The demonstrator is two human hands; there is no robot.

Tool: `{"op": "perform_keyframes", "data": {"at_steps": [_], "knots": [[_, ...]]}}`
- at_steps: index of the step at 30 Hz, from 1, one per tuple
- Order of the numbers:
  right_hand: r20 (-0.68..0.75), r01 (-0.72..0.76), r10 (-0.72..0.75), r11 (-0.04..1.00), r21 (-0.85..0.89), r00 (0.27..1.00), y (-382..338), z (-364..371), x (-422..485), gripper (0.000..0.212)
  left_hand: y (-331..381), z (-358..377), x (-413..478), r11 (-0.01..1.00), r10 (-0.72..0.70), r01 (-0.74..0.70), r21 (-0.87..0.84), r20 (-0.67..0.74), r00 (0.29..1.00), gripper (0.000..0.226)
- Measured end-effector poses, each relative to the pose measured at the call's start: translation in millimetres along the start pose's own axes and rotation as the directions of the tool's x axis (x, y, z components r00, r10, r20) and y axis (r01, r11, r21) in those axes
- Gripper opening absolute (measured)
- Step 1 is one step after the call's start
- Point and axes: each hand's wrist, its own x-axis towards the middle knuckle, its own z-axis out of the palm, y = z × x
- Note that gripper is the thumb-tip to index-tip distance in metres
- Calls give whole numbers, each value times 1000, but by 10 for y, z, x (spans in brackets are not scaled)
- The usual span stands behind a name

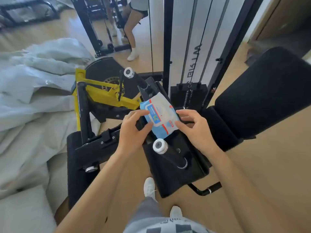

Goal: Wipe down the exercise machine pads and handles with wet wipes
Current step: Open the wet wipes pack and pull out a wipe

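Nearest: 2 white shoes, legs cut off at the bottom edge. Bare floor gives open room on the right; on the left a dust sheet crowds in against the machine. The near handle, silver-capped, points up at the camera, just below the hands. The left hand and right hand both hold the wipes pack above the machine's middle: left thumb and curled fingers pinch its left edge, right thumb and fingertips pinch its right edge. Pack flap faces up; its long axis runs away from the person, far end leaning left. Label print is too blurred to read, the underside is hidden, and so is whatever sits beneath it. Just beyond the pack's far end, the far handle tilts up-left. The yellow frame sits left of it, touching the sheet. The back pad is cut off at the right edge. Further back are the weight stack and a mirror, its reflection cut off at the top.
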Motion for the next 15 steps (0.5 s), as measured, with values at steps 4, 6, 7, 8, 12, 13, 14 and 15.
{"op": "perform_keyframes", "data": {"at_steps": [4, 6, 7, 8, 12, 13, 14, 15], "knots": [[98, -20, 31, 993, -116, 995, -14, 146, 259, 55, -129, 85, 354, 988, -1, -7, 155, 46, 999, 42], [152, -34, 59, 986, -163, 987, 20, 188, 352, 62, -208, 117, 475, 977, 43, -65, 205, 107, 993, 48], [171, -50, 77, 986, -160, 982, 34, 202, 380, 63, -250, 111, 516, 972, 62, -90, 217, 129, 990, 50], [191, -65, 94, 986, -151, 977, 34, 206, 397, 62, -292, 92, 542, 967, 86, -119, 224, 153, 985, 52], [209, -108, 138, 983, -150, 968, 68, 223, 423, 61, -367, 42, 600, 934, 159, -223, 279, 234, 959, 69], [205, -113, 144, 981, -155, 968, 68, 224, 428, 61, -363, 35, 628, 925, 166, -241, 294, 257, 952, 73], [204, -113, 146, 980, -165, 968, 65, 222, 430, 61, -357, 36, 656, 913, 175, -262, 314, 280, 944, 76], [204, -116, 150, 979, -170, 967, 58, 220, 431, 62, -338, 40, 680, 899, 181, -283, 334, 305, 935, 77]]}}
